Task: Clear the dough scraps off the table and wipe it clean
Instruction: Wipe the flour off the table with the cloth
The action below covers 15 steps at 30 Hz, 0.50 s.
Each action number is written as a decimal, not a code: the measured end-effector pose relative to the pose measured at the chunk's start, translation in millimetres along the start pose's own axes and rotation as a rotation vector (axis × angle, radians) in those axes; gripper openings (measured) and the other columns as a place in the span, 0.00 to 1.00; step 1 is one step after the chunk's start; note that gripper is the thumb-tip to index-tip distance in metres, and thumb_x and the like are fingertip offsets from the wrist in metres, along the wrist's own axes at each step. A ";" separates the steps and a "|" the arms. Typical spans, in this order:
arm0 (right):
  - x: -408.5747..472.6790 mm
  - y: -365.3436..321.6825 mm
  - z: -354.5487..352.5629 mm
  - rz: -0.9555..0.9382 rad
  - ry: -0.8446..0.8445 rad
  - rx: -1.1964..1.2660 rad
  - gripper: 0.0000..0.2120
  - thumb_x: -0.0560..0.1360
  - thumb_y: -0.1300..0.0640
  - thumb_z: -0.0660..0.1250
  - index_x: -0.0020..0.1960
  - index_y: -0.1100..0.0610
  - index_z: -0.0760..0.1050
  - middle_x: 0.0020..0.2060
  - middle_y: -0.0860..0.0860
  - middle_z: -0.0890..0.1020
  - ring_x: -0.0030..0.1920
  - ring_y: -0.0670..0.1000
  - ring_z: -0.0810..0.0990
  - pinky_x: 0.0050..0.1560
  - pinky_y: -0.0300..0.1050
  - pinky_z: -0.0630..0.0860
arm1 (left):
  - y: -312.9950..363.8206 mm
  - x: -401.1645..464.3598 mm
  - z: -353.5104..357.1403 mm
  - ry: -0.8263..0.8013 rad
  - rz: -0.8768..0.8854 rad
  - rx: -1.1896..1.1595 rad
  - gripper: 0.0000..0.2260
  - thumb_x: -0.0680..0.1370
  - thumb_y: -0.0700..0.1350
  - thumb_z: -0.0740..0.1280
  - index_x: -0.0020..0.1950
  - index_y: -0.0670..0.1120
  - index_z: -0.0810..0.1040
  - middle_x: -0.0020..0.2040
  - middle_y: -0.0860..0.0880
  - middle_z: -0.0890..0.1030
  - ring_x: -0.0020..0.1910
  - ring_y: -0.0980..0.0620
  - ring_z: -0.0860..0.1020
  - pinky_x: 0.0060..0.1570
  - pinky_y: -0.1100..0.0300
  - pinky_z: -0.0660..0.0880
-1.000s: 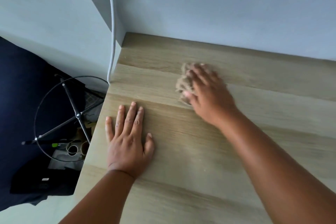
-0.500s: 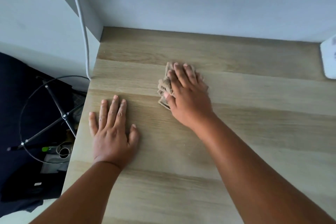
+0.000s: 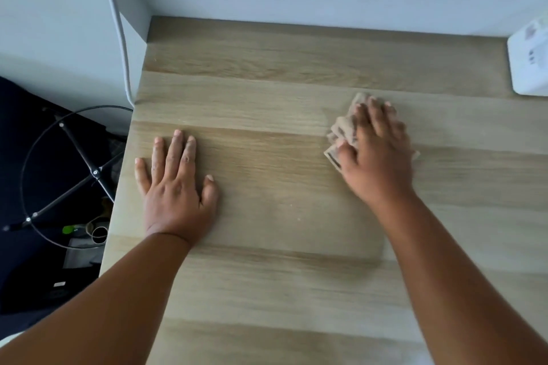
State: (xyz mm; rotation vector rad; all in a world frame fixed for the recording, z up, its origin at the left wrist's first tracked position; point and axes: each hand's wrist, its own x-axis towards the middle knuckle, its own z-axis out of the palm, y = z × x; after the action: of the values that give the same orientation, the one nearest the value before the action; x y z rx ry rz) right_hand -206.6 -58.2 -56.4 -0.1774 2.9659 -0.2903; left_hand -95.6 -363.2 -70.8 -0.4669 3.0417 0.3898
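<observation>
A crumpled beige cloth [image 3: 341,130] lies on the light wooden table [image 3: 267,275], right of centre. My right hand [image 3: 376,151] presses down on it with straight fingers, covering most of it. My left hand [image 3: 175,184] rests flat on the table near its left edge, fingers spread, holding nothing. A few tiny pale specks [image 3: 299,219] dot the wood between my two arms. No larger dough scraps show.
A white box-like device [image 3: 530,59] stands at the back right against the wall. A white cable [image 3: 118,27] runs down the wall by the table's back left corner. Left of the table, below, are a black wire-ring stand [image 3: 74,175] and dark clutter.
My right hand has slid the cloth to the right across the table. My left hand has stayed flat in place.
</observation>
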 end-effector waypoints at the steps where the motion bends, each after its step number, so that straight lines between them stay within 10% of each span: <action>1: -4.6 -19.1 3.7 -0.026 -0.018 0.011 0.36 0.76 0.42 0.58 0.81 0.57 0.62 0.82 0.58 0.58 0.82 0.62 0.54 0.79 0.62 0.55 | -0.9 -0.1 0.6 0.003 0.000 -0.001 0.35 0.76 0.57 0.56 0.83 0.49 0.58 0.85 0.52 0.54 0.84 0.47 0.46 0.80 0.37 0.43; 9: -121.1 -65.4 42.2 -0.533 -0.050 0.003 0.33 0.82 0.43 0.59 0.82 0.56 0.59 0.83 0.53 0.55 0.83 0.57 0.49 0.80 0.61 0.54 | -1.7 -0.1 1.1 0.015 -0.001 0.003 0.35 0.76 0.57 0.56 0.83 0.49 0.59 0.85 0.51 0.55 0.84 0.47 0.47 0.80 0.37 0.44; 15: -137.5 76.7 14.7 -0.272 -0.015 0.000 0.30 0.81 0.42 0.59 0.80 0.53 0.65 0.82 0.50 0.59 0.82 0.54 0.56 0.75 0.61 0.63 | -1.4 -0.5 1.5 0.017 0.004 -0.008 0.35 0.76 0.57 0.56 0.83 0.49 0.60 0.85 0.50 0.55 0.84 0.47 0.47 0.80 0.38 0.43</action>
State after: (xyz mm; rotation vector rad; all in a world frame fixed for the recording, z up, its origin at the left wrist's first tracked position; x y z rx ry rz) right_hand -77.1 32.0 -66.4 -0.5817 2.9237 -0.3197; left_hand -94.7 -363.9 -72.5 -0.4663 3.0590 0.4007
